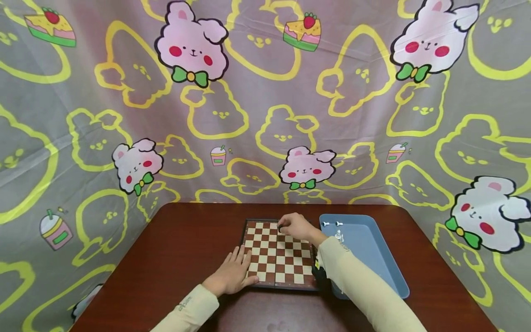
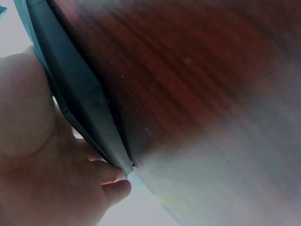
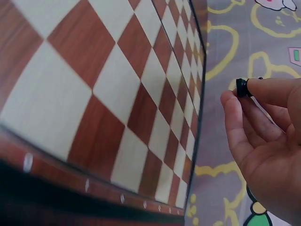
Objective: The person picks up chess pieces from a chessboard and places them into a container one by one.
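Observation:
A folding chessboard (image 1: 265,253) with brown and cream squares lies on the table. My right hand (image 1: 296,227) is over its far part, pinching a small black chess piece (image 3: 242,88) between thumb and fingers. In the right wrist view the piece's dark base shows, and the fingers cover much of the rest. My left hand (image 1: 233,272) rests at the board's near left corner, fingers straight along the left side and thumb by the near edge. The left wrist view shows that hand (image 2: 56,174) against the board's dark side wall (image 2: 77,80).
A blue tray (image 1: 386,249) stands right of the board, with a few white chess pieces (image 1: 339,235) at its far left; my right forearm crosses its near left part. Brown tabletop (image 1: 195,235) extends left of the board. A patterned curtain (image 1: 249,110) surrounds the table's back and sides.

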The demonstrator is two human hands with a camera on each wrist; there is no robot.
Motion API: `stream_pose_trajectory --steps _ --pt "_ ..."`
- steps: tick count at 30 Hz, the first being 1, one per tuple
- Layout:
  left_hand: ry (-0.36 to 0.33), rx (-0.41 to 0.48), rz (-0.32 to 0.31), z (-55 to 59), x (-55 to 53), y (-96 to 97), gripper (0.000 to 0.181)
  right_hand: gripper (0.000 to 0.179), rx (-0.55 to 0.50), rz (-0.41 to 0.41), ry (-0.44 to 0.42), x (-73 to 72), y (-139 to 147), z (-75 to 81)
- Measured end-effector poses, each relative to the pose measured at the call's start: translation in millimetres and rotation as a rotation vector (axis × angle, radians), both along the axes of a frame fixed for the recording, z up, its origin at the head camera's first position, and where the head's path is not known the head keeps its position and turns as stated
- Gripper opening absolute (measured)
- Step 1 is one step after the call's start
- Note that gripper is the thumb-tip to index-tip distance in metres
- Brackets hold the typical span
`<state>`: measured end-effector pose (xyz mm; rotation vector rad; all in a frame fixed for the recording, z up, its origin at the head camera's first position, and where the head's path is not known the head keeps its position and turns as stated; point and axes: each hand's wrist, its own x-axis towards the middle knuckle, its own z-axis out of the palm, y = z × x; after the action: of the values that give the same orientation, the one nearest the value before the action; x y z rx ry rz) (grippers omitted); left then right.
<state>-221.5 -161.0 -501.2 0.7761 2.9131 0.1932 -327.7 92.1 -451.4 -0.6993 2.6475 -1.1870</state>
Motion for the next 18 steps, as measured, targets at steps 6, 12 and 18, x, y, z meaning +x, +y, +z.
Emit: stream_pose_trajectory --steps 6,12,18 --pt "0.005 -0.013 -0.007 -1.6 1.0 -1.0 0.084 0.016 -0.001 -0.034 -0.005 4.6 17.7 7.2" --pt "0.006 -0.008 -0.007 -2.0 1.0 -1.1 0.084 0.013 -0.009 -0.051 -0.002 9.8 40.7 15.3" --pt "0.006 -0.004 -0.004 -0.4 1.2 -0.6 0.084 0.014 -0.004 -0.071 -0.01 13.0 66.1 22.1"
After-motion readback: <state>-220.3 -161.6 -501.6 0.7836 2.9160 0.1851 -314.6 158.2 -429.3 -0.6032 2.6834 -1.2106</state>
